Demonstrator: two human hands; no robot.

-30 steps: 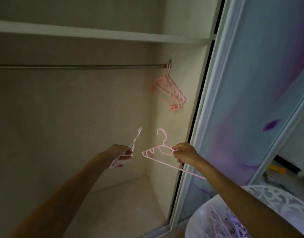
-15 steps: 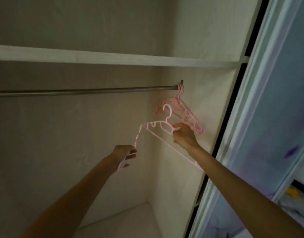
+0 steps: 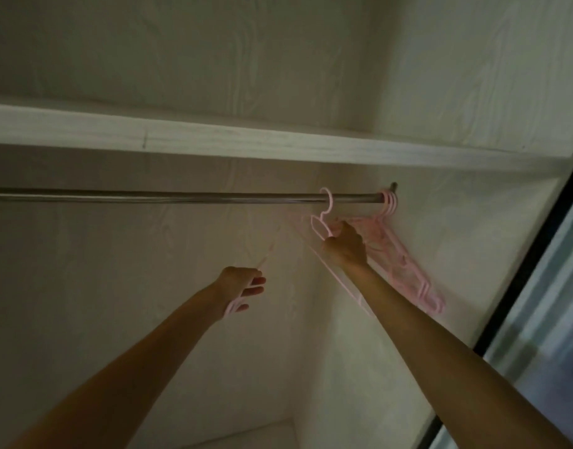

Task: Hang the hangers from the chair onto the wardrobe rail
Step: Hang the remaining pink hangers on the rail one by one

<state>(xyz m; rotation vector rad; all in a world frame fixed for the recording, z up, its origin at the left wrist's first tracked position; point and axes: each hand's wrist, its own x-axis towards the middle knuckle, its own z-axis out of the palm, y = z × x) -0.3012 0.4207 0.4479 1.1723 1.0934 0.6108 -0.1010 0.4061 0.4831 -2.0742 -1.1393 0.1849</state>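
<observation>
Nearest, the left hand [image 3: 243,288] waited low, fingers curled round a second pink hanger [image 3: 265,259]. Farther up, the right hand [image 3: 345,244] pinched another hanger [image 3: 324,222] by its neck, its hook over the rail [image 3: 181,196], apart from the hung bunch [image 3: 405,254]. This looked like the hanging step; next, release and pass across the spare.

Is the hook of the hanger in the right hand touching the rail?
Touching. The head view shows the hanger in the right hand with its hook curled over the rail, no gap visible.
</observation>
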